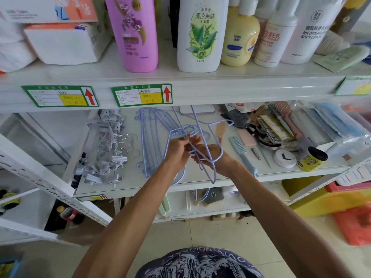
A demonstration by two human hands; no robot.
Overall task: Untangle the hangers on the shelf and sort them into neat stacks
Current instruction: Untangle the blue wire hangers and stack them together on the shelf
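Observation:
Several light-blue wire hangers [215, 137] are tangled together above the middle shelf [160, 183]. My left hand [178, 151] pinches their crossed wires near the hooks. My right hand [210, 157] grips the lower part of the same tangle, with one wire loop round its wrist. A stack of blue wire hangers [149, 141] lies flat on the shelf just left of my hands. Further left lies a heap of white clip hangers [104, 145] with metal hooks.
Combs [242, 151], brushes, a round white case [284, 158], a yellow jar [312, 159] and packets crowd the shelf's right side. Bottles [197, 33] stand on the upper shelf. Another hanger and small items lie on the lower shelf [200, 194].

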